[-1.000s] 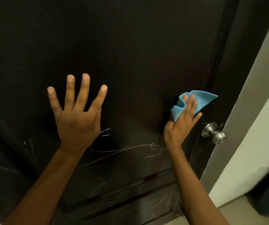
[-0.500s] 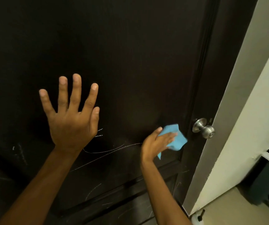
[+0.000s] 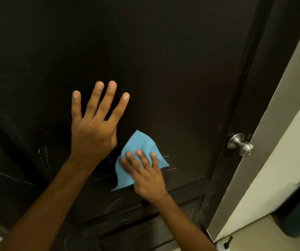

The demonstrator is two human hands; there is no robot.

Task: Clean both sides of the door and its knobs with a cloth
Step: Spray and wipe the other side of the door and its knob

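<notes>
since half a second ago the right hand [image 3: 148, 175] has slid the blue cloth [image 3: 138, 156] leftward across the door [image 3: 163, 69], away from the knob [image 3: 240, 144] and up beside the left hand [image 3: 93, 131], whose thumb edge now sits just beside the cloth's upper corner. the cloth is a thin, soft-looking sheet, rumpled into an uneven shape with pointed corners, lying flat against the door under the right hand's straight, slightly spread fingers [image 3: 139, 158], which press it rather than grip it. the left hand is released and splayed wide, palm flat on the door, fingers pointing up. the door is very dark brown with a matte surface, raised moulding running below the right hand's wrist and a vertical strip of moulding to its right. pale, thin scratch-like marks [image 3: 169, 156] show just right of the cloth, and more curve below both forearms and to the left of the left wrist. the knob, well to the right of the right hand, is rounded brushed metal with a dull shine. beyond it stands a cream wall [image 3: 279, 151] with a grey edge, and pale floor [image 3: 250, 238] below.
</notes>
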